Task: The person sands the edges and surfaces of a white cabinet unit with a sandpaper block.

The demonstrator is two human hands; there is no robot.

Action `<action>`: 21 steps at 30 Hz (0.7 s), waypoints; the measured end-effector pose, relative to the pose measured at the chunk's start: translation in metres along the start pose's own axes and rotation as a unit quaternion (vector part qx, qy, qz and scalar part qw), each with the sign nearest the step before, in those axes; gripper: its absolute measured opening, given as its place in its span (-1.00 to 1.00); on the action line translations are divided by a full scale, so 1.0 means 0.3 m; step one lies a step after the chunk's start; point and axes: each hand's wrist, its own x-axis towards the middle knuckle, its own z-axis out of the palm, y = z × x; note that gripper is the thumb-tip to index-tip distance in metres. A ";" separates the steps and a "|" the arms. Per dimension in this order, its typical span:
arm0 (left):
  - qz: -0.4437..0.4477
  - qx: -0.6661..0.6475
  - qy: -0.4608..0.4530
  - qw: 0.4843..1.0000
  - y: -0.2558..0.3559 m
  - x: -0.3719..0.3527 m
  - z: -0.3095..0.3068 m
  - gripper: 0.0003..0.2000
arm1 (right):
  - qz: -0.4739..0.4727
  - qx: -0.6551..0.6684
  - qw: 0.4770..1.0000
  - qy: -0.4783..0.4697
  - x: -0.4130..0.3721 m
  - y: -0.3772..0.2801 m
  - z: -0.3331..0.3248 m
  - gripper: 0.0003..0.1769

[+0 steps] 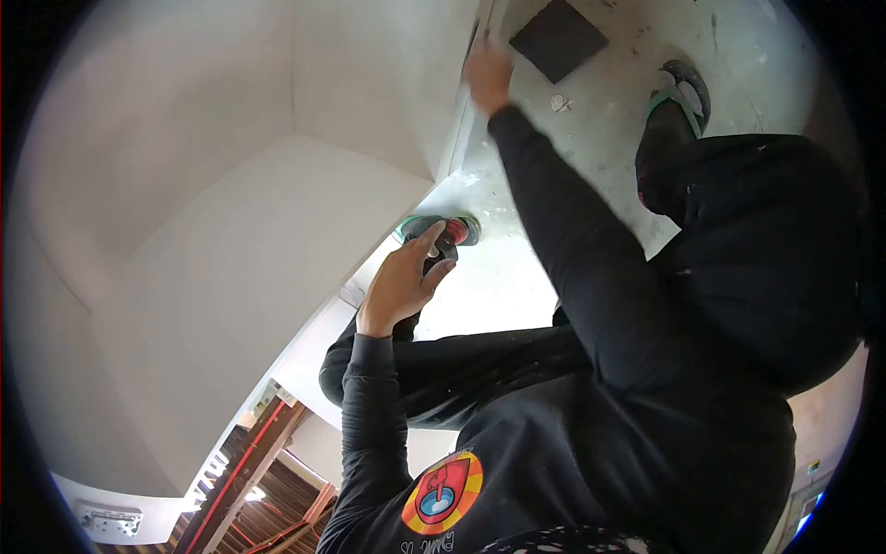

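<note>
My right hand [489, 74], blurred, is closed at the lower edge of the white panel [388, 83]. A thin, smeared shape shows by its fingers, and I cannot make out what it is. My left hand [399, 286] is held in front of the white wall surface [240, 277], with thumb and fingers apart and nothing visible in it. Behind its fingertips is one of my feet in a sandal [461, 231]. A dark grey square sheet [559, 41] lies flat on the floor to the right of my right hand.
A small whitish scrap [560, 103] lies on the spotted pale floor [618, 120]. My other foot in a sandal [688, 97] stands at upper right. Beams with a red line [249, 462] show at lower left, near a white fitting [109, 522].
</note>
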 end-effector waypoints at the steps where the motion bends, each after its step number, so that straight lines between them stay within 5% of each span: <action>1: 0.001 0.004 -0.003 1.000 -0.010 0.002 0.008 -0.39 | -0.028 -0.045 0.995 -0.086 0.121 0.074 -0.095 -0.59; 3: -0.014 0.035 -0.038 0.999 -0.029 0.000 0.025 -0.38 | 0.076 0.109 0.983 0.129 0.305 0.166 0.172 -0.62; 4: -0.015 0.034 -0.039 0.999 -0.029 0.000 0.022 -0.38 | 0.075 0.109 0.983 0.128 0.275 0.145 0.147 -0.62; 6: -0.007 0.076 -0.048 0.996 -0.030 0.006 0.018 -0.38 | -0.018 -0.086 0.988 -0.130 0.141 0.058 0.076 -0.65; 7: -0.010 0.074 -0.047 0.996 -0.014 0.008 0.010 -0.38 | 0.163 0.243 0.954 -0.071 0.014 -0.019 -0.018 -0.54; 8: 0.006 0.047 -0.018 0.999 0.015 0.009 -0.005 -0.38 | 0.235 0.283 0.926 -0.080 -0.143 -0.129 0.108 -0.40; 9: 0.024 0.022 0.010 0.999 0.032 0.013 -0.013 -0.38 | 0.198 0.289 0.937 -0.005 -0.346 -0.220 0.175 -0.32; 10: 0.024 0.023 0.011 0.999 0.034 0.013 -0.014 -0.38 | 0.323 0.422 0.846 0.037 -0.458 -0.283 0.168 -0.40; 11: 0.064 0.024 0.033 0.997 0.036 0.007 -0.023 -0.41 | 0.323 0.421 0.847 0.034 -0.462 -0.272 0.120 -0.40; 13: 0.102 0.020 0.060 0.993 0.028 0.004 -0.046 -0.43 | 0.241 0.411 0.843 -0.250 -0.395 -0.208 0.011 -0.47; 15: 0.096 0.037 0.065 0.993 0.003 -0.017 -0.042 -0.43 | 0.129 0.221 0.966 0.033 -0.269 -0.161 0.075 -0.55; 16: 0.095 0.037 0.064 0.993 -0.005 -0.020 -0.042 -0.43 | 0.162 0.223 0.961 0.014 -0.124 -0.113 0.031 -0.70; 18: -0.004 0.010 0.003 1.000 -0.033 -0.010 0.013 -0.39 | 0.093 0.092 0.990 0.044 0.088 0.038 0.110 -0.68; 19: -0.001 0.011 0.003 1.000 -0.039 -0.006 0.014 -0.39 | 0.075 0.022 0.993 0.092 0.178 0.080 0.109 -0.69; 21: 0.002 0.050 -0.033 0.998 -0.047 -0.016 0.015 -0.39 | 0.022 -0.005 0.999 0.044 0.156 0.064 0.035 -0.64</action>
